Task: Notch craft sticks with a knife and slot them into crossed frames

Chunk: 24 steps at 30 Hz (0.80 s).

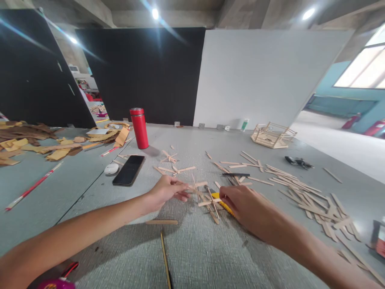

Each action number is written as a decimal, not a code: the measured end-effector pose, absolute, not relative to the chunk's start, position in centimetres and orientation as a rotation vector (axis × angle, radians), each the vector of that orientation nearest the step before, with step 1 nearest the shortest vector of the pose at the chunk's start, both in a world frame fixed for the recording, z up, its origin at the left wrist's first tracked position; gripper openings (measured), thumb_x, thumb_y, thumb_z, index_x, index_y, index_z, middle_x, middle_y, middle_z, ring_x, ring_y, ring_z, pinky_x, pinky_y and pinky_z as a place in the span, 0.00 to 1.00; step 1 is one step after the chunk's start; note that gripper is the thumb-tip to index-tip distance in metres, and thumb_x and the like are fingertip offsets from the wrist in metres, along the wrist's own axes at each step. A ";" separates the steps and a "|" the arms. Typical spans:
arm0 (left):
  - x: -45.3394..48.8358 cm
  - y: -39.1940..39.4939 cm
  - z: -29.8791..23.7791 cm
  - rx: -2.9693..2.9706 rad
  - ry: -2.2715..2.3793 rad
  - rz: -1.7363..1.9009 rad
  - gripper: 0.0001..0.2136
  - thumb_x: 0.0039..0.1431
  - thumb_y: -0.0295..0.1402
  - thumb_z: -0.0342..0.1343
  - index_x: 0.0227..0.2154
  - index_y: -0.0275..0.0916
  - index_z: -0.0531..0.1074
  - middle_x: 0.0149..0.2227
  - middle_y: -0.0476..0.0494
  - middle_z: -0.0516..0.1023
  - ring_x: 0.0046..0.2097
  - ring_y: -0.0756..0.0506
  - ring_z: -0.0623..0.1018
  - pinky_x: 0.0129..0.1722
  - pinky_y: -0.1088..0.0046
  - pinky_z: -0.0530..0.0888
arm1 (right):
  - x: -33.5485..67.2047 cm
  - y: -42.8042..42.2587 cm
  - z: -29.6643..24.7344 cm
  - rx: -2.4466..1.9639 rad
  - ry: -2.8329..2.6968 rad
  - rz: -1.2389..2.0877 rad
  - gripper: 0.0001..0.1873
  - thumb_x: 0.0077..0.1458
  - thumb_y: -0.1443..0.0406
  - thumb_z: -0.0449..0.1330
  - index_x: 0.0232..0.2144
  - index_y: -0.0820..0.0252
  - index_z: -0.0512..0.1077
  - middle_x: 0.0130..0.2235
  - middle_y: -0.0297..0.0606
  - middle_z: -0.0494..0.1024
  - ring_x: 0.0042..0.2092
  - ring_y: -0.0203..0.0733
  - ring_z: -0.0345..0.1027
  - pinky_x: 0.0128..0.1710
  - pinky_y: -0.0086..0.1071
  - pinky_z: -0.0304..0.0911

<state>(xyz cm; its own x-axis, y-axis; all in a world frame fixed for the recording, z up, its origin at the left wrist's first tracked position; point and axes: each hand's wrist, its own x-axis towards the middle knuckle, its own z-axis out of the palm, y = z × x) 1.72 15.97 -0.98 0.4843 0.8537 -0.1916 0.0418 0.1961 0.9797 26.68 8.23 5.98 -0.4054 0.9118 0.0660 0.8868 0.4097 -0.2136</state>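
My left hand (171,189) is closed, its thumb and fingertips pinching the end of a wooden craft stick near the middle of the table. Right of it lies a star-like piece of crossed craft sticks (213,202). My right hand (239,202) has its fingers curled at this piece's right end, apparently pinching one stick; the fingertips are partly hidden. A yellow utility knife (226,207) lies under the crossed sticks and beside my right hand. One loose craft stick (162,222) rests below my left hand, above a thin pencil-like rod (165,259).
Loose craft sticks (313,202) are heaped at right, with a black pen (236,174) nearer the middle. A red flask (139,128), phone (129,170) and white earbud case (111,169) stand left. A wooden stick frame (273,136) sits at back right; paper scraps (60,146) lie far left.
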 end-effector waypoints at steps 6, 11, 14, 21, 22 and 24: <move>1.2 14.9 2.4 1.264 0.958 0.900 0.14 0.69 0.37 0.60 0.52 0.35 0.74 0.51 0.39 0.77 0.46 0.42 0.80 0.44 0.61 0.80 | 20.4 5.4 4.0 -1.119 -2.721 0.347 0.24 0.61 0.80 0.52 0.54 0.58 0.73 0.53 0.43 0.80 0.53 0.44 0.74 0.54 0.35 0.68; 1.0 12.8 5.5 1.249 0.816 0.973 0.14 0.59 0.39 0.69 0.38 0.30 0.81 0.40 0.38 0.81 0.37 0.48 0.80 0.26 0.77 0.68 | 17.6 5.5 -0.6 -0.920 -2.829 0.366 0.18 0.64 0.73 0.55 0.53 0.74 0.74 0.56 0.62 0.77 0.58 0.63 0.70 0.60 0.54 0.65; 0.8 11.7 6.5 1.236 0.758 0.957 0.14 0.58 0.40 0.70 0.37 0.31 0.83 0.30 0.42 0.80 0.31 0.51 0.76 0.23 0.78 0.65 | 17.5 5.3 -1.1 -1.053 -2.726 0.421 0.13 0.57 0.78 0.57 0.43 0.72 0.77 0.44 0.56 0.80 0.46 0.56 0.76 0.52 0.48 0.71; 0.6 9.6 7.4 1.233 0.691 0.919 0.13 0.58 0.42 0.69 0.37 0.35 0.85 0.48 0.33 0.82 0.28 0.53 0.78 0.18 0.80 0.62 | 19.5 4.0 1.4 -1.344 -2.153 0.629 0.12 0.65 0.71 0.50 0.33 0.58 0.71 0.34 0.40 0.77 0.34 0.42 0.72 0.35 0.34 0.70; 0.7 9.3 7.5 1.237 0.686 0.919 0.13 0.58 0.42 0.69 0.37 0.35 0.85 0.54 0.31 0.79 0.30 0.52 0.79 0.18 0.81 0.63 | 19.9 3.8 1.8 -1.369 -2.067 0.640 0.11 0.67 0.69 0.49 0.35 0.58 0.70 0.33 0.39 0.76 0.33 0.42 0.71 0.34 0.33 0.70; 0.8 8.8 7.6 1.243 0.667 0.912 0.12 0.59 0.41 0.69 0.36 0.36 0.85 0.60 0.30 0.74 0.33 0.50 0.82 0.19 0.81 0.67 | 20.6 3.3 2.6 -1.370 -1.882 0.709 0.08 0.67 0.66 0.50 0.39 0.57 0.69 0.35 0.38 0.76 0.33 0.40 0.71 0.32 0.32 0.70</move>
